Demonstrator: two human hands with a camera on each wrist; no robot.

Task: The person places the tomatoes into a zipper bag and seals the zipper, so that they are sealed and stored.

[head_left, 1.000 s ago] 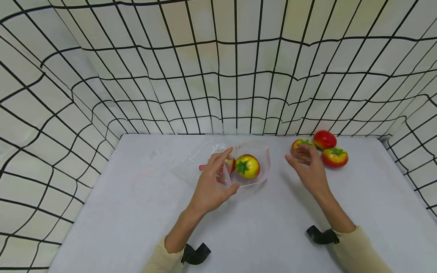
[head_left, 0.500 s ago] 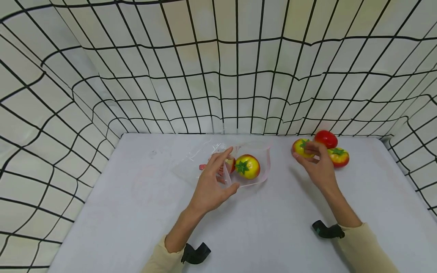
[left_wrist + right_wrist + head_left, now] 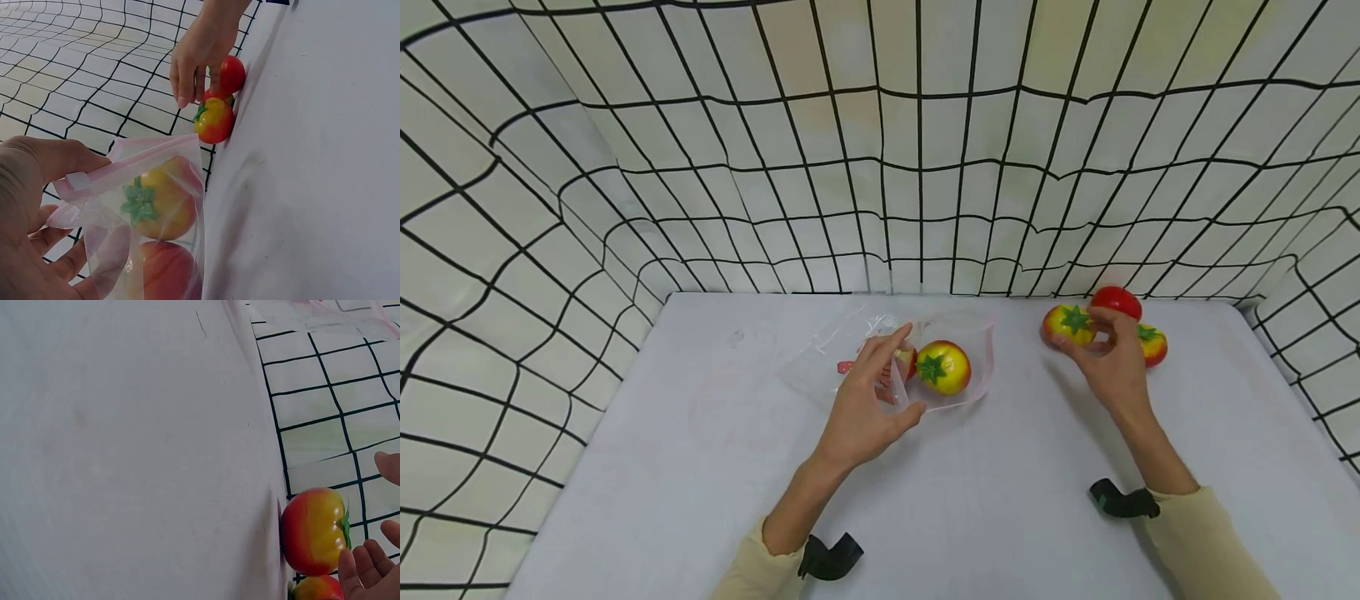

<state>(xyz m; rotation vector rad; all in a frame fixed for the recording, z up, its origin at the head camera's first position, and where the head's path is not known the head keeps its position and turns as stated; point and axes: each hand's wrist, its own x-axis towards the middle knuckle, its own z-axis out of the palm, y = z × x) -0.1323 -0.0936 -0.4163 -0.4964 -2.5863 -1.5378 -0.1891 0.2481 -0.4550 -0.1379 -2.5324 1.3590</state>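
Observation:
In the head view my left hand [image 3: 865, 408] is at the mouth of a clear zip bag [image 3: 981, 387]. Its thumb is at the pink zip edge and its other fingers curl round the plastic, seen in the left wrist view. Inside the bag lie a yellow-red toy tomato [image 3: 953, 360] and a redder one [image 3: 167, 272]. My right hand [image 3: 1112, 362] is at another toy tomato [image 3: 1063, 323] with a green star-shaped top. Thumb and fingers spread beside it, apart from each other; in the right wrist view the fingertips [image 3: 345, 559] overlap its edge.
A red toy tomato [image 3: 1116, 302] and a yellow-red one [image 3: 1153, 346] sit behind and beside my right hand. Black netting [image 3: 917, 192] rises round the far and side edges of the white table [image 3: 700, 417]. Black curved pieces [image 3: 831, 558] are at both wrists.
My right hand has moved right, from over the leftmost toy tomato to its right side, so more of that tomato shows. The left hand and the bag have stayed put.

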